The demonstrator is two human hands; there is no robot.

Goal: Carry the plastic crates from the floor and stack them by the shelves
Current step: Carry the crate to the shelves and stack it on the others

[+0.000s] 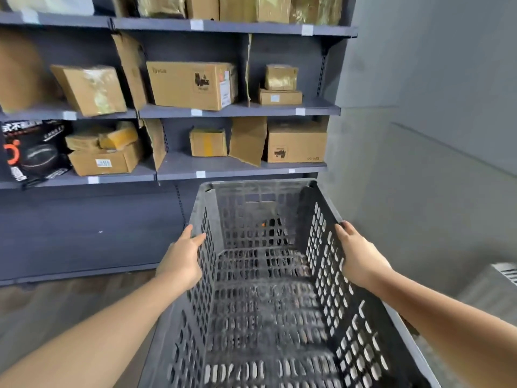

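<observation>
Grey metal shelves (240, 109) filled the background, loaded with cardboard boxes (193, 85), next to a plain grey wall (433, 135). Right in front of the person was a big dark plastic crate (265, 289), empty and slotted all over, held up off the wooden floor (70, 298) and pointed at the shelving's right end. Left hand (181, 261) gripped the left rim, fingers reaching over the top edge; right hand (361, 256) clamped the right wall the same way (fingertips mostly hidden behind the plastic). To do this bit well, they'd probably want to keep the crate level, grip even on both sides, and lower it square beside the shelf base rather than dropping one corner first.
</observation>
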